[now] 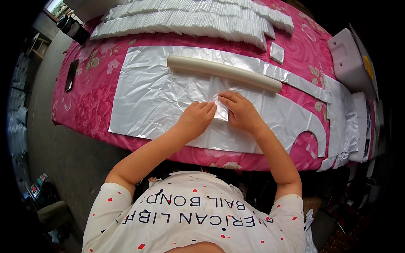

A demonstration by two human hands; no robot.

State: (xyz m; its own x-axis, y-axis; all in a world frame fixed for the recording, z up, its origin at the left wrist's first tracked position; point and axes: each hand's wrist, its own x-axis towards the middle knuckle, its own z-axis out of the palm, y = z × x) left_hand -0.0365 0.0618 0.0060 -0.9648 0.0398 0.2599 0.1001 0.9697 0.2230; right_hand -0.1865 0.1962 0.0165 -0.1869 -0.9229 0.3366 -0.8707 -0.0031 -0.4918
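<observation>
A small folded piece of white plastic film point(221, 111) lies between my hands, on top of a large flat plastic apron point(147, 92) with a curved cut-out at its right end. My left hand point(197, 120) grips the left side of the folded film with bent, closed fingers. On its other side, my right hand point(240, 110) has its fingers pressed together at the upper right edge. Just beyond my hands, a long beige tube point(223, 72) rests across the apron, slanting down to the right.
Rows of folded white packets point(181, 31) line the far side of the pink flowered tablecloth point(95, 105). One loose packet point(277, 53) lies nearby. A phone point(71, 76) and a black bottle point(72, 28) are at left. More plastic sheets point(339, 114) and a white foam box point(352, 63) occupy the right.
</observation>
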